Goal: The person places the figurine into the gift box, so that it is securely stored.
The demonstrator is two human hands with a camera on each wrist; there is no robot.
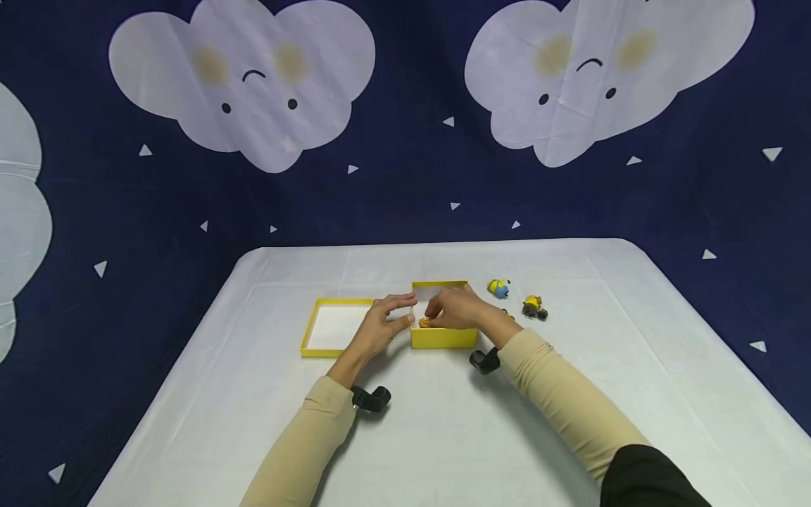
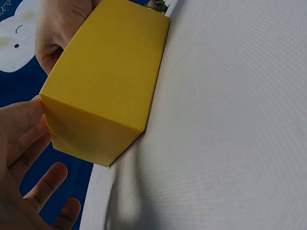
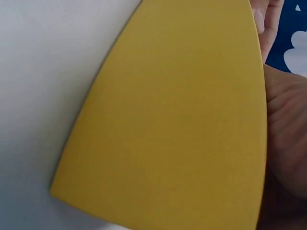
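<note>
A yellow box (image 1: 443,339) with a white inside stands without its lid on the table. My right hand (image 1: 457,308) reaches over its near wall, and its curled fingers hold a small orange-yellow figure (image 1: 424,322) inside. The figure's details are too small to make out. My left hand (image 1: 383,325) rests its fingertips on the box's left side, the other fingers spread loosely, as the left wrist view shows beside the yellow box (image 2: 110,67). In the right wrist view the yellow box (image 3: 168,120) hides the right fingers.
Left of the box lies a yellow-rimmed lid (image 1: 308,331), white side up. Right of the box are a yellow-and-blue toy figure (image 1: 498,287) and a yellow toy figure with dark parts (image 1: 534,307). Another small toy (image 1: 507,313) is partly hidden by the right wrist. White cloth covers the table (image 1: 418,436).
</note>
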